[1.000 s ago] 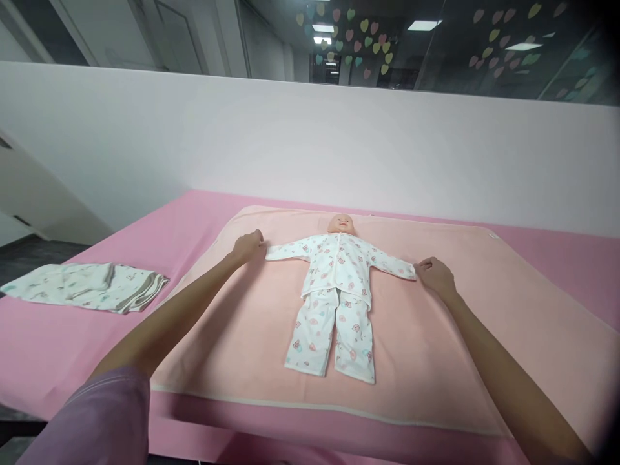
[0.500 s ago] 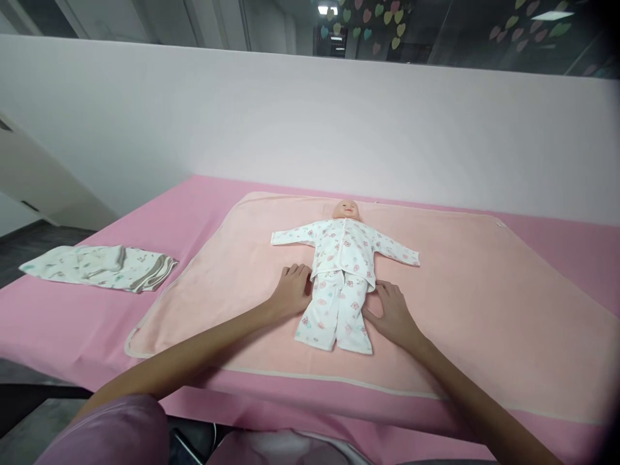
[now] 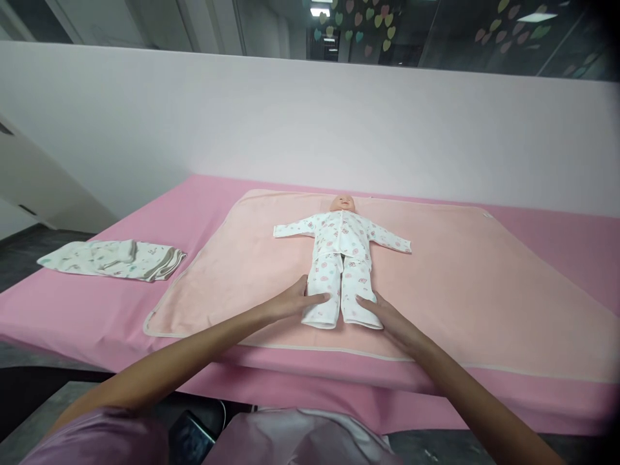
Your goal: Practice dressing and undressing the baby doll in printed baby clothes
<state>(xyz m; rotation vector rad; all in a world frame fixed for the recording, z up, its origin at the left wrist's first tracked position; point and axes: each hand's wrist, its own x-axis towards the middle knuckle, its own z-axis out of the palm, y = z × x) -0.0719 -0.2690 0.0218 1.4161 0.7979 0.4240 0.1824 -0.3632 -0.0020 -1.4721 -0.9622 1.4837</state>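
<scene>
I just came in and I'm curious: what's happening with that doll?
A doll lies face up on a peach blanket, sleeves spread, in a patterned top and trousers. A person's left hand is on one trouser leg, the right hand on the other, thumbs on top. A folded cloth lies off to the left.

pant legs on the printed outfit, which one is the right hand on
The pant leg on the picture's right: the right hand has its thumb on it, while the left hand is on the other leg.
</scene>
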